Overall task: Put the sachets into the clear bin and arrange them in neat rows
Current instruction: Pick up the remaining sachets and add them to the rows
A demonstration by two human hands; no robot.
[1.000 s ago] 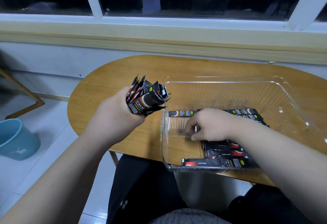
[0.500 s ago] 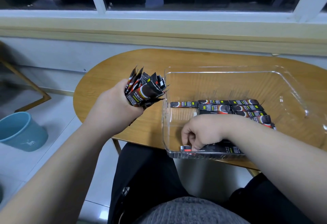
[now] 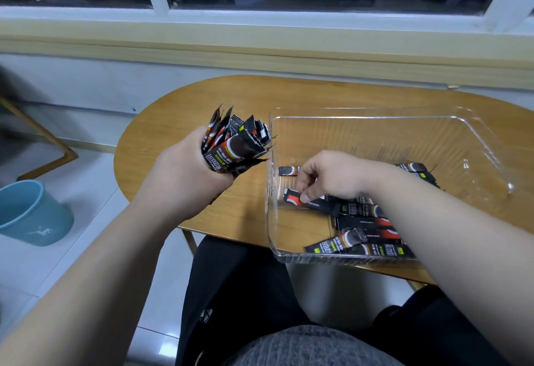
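Note:
A clear bin stands on the wooden table, its near edge hanging over the table's front. My left hand grips a fanned bundle of black-and-red sachets just left of the bin. Inside the bin, my right hand pinches one sachet near the left wall. Several sachets lie on the bin floor, some askew near the front; one sachet lies alone further back. My forearm hides part of them.
A blue bucket stands on the tiled floor at the left. A wall with a window sill runs behind the table. My lap in dark trousers is below the table's front edge.
My right hand has moved from the bin's front edge back toward the middle left and now pinches a sachet there. Front sachets lie more askew. My left hand keeps holding the bundle.

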